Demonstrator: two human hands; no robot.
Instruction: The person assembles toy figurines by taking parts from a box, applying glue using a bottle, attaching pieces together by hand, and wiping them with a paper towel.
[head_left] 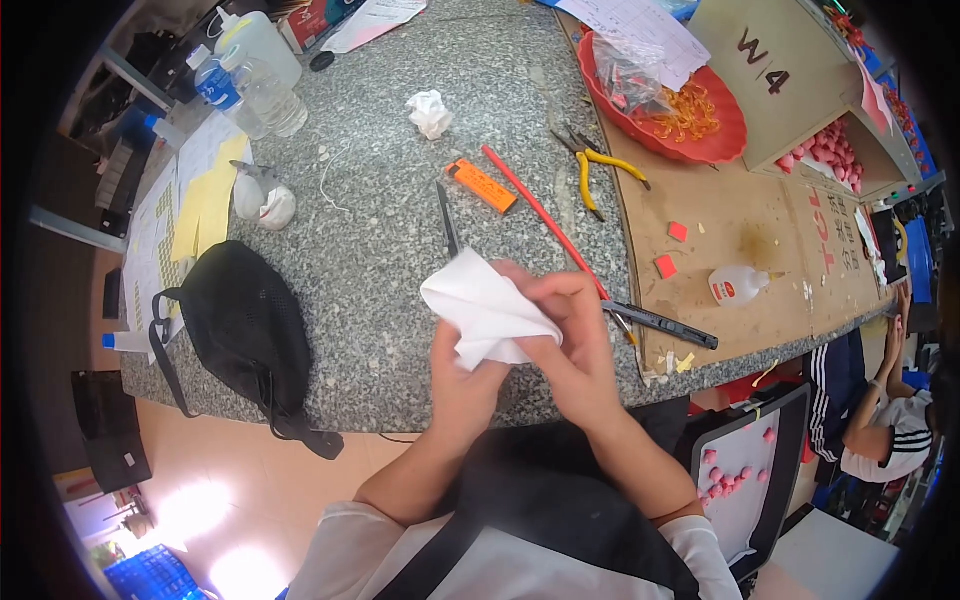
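Observation:
Both of my hands hold one white tissue [482,306] just above the near edge of the grey speckled counter [400,180]. My left hand [462,375] grips it from below, thumb against the folded paper. My right hand [568,340] pinches its right side, fingers curled over the top. Just behind the tissue lie a thin dark blade [447,220], an orange utility knife [482,186] and a long red stick [545,222]. A black-handled tool [660,324] lies to the right of my right hand.
A black mesh bag [245,325] sits at the left, with papers [185,205] and plastic bottles [255,85] beyond. Yellow-handled pliers [595,170], a crumpled tissue [430,113], a red bowl [665,110], a glue bottle [738,286] and a cardboard sheet [760,230] lie to the right. Another person [890,420] sits at far right.

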